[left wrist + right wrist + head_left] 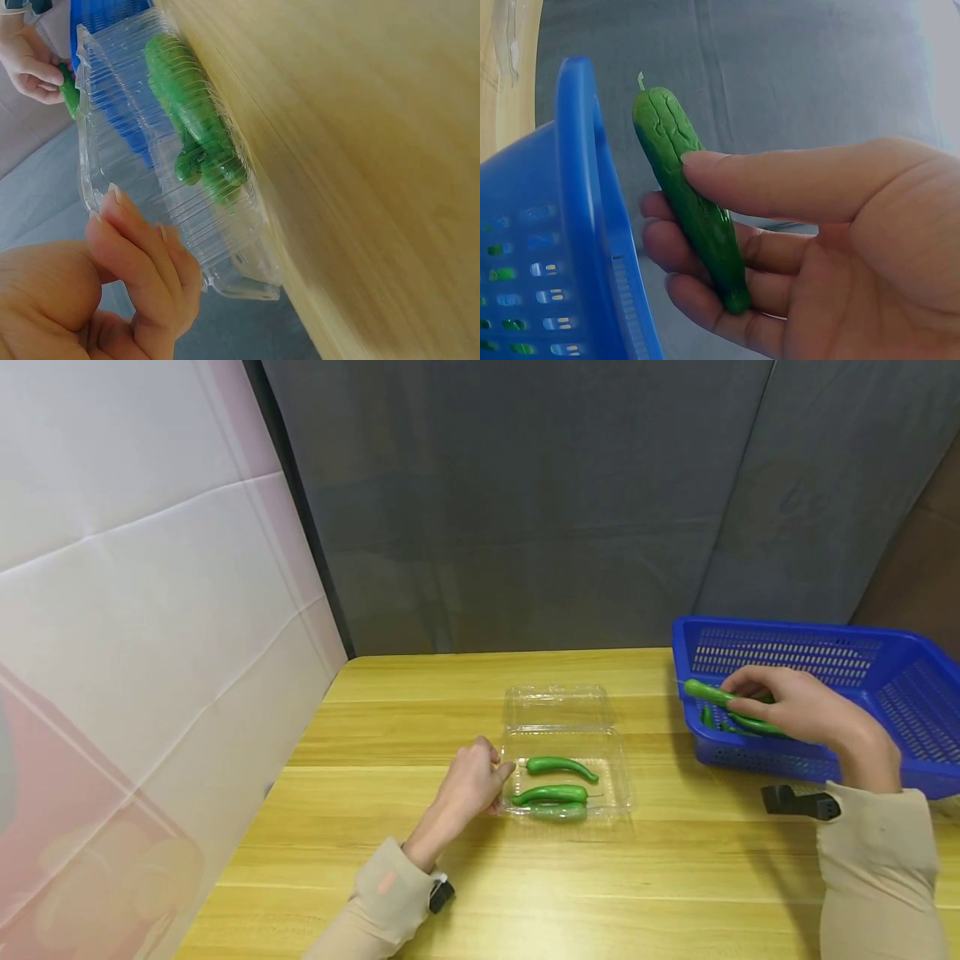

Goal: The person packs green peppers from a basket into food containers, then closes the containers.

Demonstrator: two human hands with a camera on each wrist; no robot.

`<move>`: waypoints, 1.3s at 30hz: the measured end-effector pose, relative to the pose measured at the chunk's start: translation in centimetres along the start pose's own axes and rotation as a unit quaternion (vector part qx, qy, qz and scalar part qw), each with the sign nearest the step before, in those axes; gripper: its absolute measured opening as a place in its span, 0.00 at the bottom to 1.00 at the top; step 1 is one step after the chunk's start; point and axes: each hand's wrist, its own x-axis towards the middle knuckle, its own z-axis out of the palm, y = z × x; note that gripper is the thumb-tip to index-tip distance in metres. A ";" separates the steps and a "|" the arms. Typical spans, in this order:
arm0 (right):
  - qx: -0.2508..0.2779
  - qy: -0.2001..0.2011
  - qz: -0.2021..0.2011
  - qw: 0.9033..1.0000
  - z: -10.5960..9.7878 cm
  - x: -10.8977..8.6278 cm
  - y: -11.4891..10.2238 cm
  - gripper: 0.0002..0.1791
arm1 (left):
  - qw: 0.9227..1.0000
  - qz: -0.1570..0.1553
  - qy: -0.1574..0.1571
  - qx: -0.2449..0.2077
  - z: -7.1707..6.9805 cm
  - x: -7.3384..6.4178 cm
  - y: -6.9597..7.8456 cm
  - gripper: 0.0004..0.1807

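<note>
A clear plastic clamshell box (622, 781) lies with its lid (558, 706) folded back on the table. Inside it are three green chili peppers (558, 766), seen through the ridged wall in the left wrist view. My left hand (468, 781) holds the box's left edge, its fingertips (112, 201) at the rim. Over the left part of a blue basket (795, 768), my right hand (795, 702) grips another green chili pepper (690, 195) between thumb and fingers, stem end outward. More green chili peppers (753, 724) lie in the basket below that hand.
The wooden table (375, 735) runs back to a dark grey cloth wall (495, 527). A pale printed curtain (150, 610) hangs along the left side. The basket's raised rim (576, 150) stands close beside my right fingers.
</note>
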 end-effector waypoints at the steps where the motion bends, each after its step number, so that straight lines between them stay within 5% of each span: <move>1: -0.002 -0.001 0.000 1.000 0.0 0.0 -0.1 0.08 | 1.000 0.000 0.000 0.000 0.0 0.0 0.0 0.09; 39: 0.010 -0.037 -0.016 0.999 1.0 1.0 -3.0 0.08 | 1.000 0.007 0.004 0.006 0.1 0.0 0.0 0.09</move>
